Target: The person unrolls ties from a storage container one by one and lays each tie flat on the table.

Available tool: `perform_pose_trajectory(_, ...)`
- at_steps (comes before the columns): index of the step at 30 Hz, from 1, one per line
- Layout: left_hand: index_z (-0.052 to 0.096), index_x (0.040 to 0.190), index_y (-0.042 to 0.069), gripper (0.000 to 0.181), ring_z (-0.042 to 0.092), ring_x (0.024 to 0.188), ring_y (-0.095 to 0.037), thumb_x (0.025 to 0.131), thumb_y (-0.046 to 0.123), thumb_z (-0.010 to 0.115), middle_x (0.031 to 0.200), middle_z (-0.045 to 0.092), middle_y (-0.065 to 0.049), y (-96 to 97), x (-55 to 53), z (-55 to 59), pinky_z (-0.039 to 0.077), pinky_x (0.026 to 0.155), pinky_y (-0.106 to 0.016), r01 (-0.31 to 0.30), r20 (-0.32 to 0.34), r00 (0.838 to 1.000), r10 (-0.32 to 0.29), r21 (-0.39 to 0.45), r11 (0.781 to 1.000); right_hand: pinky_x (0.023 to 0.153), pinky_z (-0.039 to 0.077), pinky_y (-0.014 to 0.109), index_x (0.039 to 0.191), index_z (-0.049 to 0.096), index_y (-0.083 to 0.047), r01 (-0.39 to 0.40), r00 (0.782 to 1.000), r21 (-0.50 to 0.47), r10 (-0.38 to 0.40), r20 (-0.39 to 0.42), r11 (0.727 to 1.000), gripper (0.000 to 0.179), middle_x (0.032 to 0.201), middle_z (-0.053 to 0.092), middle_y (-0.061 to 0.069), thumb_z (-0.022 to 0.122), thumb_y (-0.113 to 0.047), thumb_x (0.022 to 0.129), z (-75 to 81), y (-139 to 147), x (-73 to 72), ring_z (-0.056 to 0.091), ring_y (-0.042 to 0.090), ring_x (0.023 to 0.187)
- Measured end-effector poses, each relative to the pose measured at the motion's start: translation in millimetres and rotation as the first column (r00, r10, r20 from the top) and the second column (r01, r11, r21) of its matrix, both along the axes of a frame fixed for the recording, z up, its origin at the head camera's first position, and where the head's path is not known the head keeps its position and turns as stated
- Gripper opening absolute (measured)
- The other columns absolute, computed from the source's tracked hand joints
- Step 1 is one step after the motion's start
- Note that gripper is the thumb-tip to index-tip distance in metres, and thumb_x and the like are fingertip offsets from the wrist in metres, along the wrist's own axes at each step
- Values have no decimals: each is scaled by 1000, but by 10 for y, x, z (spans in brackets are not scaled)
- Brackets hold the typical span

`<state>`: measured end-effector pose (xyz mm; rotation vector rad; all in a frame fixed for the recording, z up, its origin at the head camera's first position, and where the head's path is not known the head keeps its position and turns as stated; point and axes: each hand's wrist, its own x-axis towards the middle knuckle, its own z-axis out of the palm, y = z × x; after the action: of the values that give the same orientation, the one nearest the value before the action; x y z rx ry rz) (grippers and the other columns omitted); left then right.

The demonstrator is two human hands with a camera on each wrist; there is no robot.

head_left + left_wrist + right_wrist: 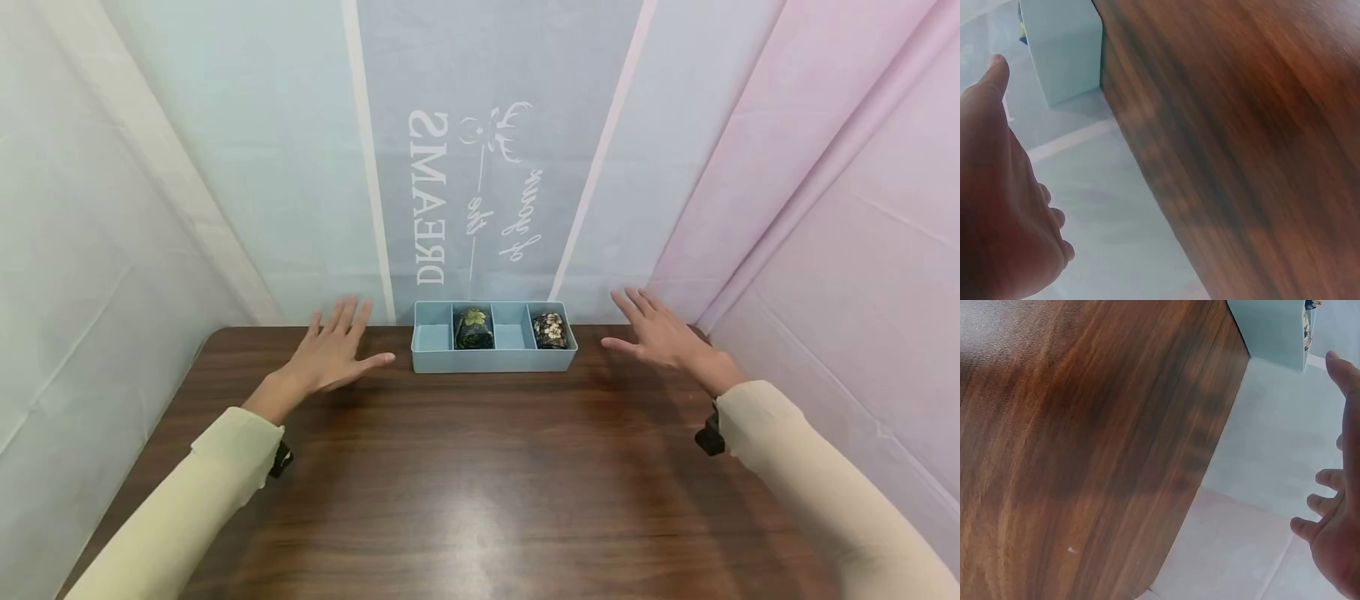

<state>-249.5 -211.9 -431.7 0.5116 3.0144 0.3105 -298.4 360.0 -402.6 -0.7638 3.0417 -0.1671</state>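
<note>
A light blue box (491, 361) with several compartments stands at the far edge of the wooden table. One compartment, second from the left, holds a dark rolled cloth (474, 331) with a yellow-green flower print. In the rightmost compartment sits a dark rolled cloth with cream flowers (551, 331). The other two compartments show bare bottoms. My left hand (330, 350) is spread to the left of the box, apart from it, thumb toward it. To the box's right, my right hand (660, 333) is also spread with straight fingers, holding nothing. Both wrist views show the box's end walls.
The brown wooden table (480, 483) stretches toward me from the box. Behind it hangs a pale curtain (300, 167) with printed letters, and light fabric walls (847, 275) close in both sides. Dark wrist cameras (709, 435) sit beneath the sleeves.
</note>
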Motion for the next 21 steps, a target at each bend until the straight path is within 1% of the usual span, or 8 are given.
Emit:
perform_pose_trajectory(5, -2, 170, 7, 111, -4, 163, -44, 99, 80, 43, 176, -7, -22, 113, -30, 19, -3, 126, -71, 21, -10, 1000, -21, -4, 1000, 124, 19, 71, 169, 20, -4, -34, 999, -8, 34, -7, 999, 95, 171, 18, 33, 64, -55, 102, 43, -25, -13, 18, 56, 156)
perform_pose_trajectory(10, 0, 171, 7, 111, -2, 163, -43, 99, 79, 45, 177, -6, -22, 220, -65, 21, -2, 128, -69, 35, -18, 999, -35, 10, 999, 122, 22, 73, 169, 22, -5, -76, 997, -21, 76, -15, 997, 93, 170, 20, 31, 67, -51, 102, 84, -68, -41, 21, 55, 155)
perform_pose_trajectory(14, 2, 171, 8, 109, -2, 164, -41, 99, 78, 46, 177, -4, -21, 319, -91, 1, 0, 129, -67, 57, -27, 998, -57, 18, 998, 121, 26, 73, 168, 28, -8, -116, 993, -35, 115, -42, 993, 88, 170, 24, 30, 70, -47, 102, 84, -102, -64, 26, 54, 154)
perform_pose_trajectory(18, 4, 171, 8, 109, -1, 164, -41, 99, 78, 46, 177, -4, -21, 420, -122, -36, 2, 129, -67, 78, -35, 996, -77, 18, 997, 119, 30, 74, 167, 34, -12, -173, 983, -44, 170, -65, 984, 80, 168, 28, 29, 70, -43, 102, 97, -149, -86, 29, 54, 152)
perform_pose_trajectory(21, 2, 171, 10, 109, -3, 164, -39, 99, 79, 45, 177, -6, -18, 488, -157, -84, -1, 130, -65, 85, -22, 996, -84, 17, 996, 118, 32, 73, 166, 37, -14, -211, 975, -48, 207, -76, 976, 77, 167, 31, 29, 71, -39, 102, 107, -198, -106, 31, 53, 152)
